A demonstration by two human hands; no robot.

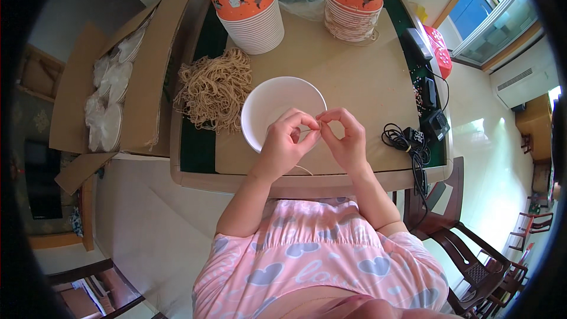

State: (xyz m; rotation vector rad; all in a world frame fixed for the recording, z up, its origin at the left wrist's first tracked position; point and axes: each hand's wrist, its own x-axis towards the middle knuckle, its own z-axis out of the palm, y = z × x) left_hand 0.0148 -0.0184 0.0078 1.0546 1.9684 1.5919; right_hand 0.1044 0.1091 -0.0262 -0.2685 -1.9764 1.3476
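My left hand and my right hand meet at the right rim of a white paper bucket. Fingertips of both hands are pinched on a thin beige cord, close to each other. Where exactly the cord passes through the bucket's rim is hidden by my fingers. A loose end of cord shows below my left wrist, near the table's front edge. To the left of the bucket lies a tangled heap of the same beige cord.
Behind stand two stacks of orange paper buckets, a left stack and a right stack with cords hanging round it. A cardboard box of wrapped white items flanks the table. Black cables and adapters lie along the right edge.
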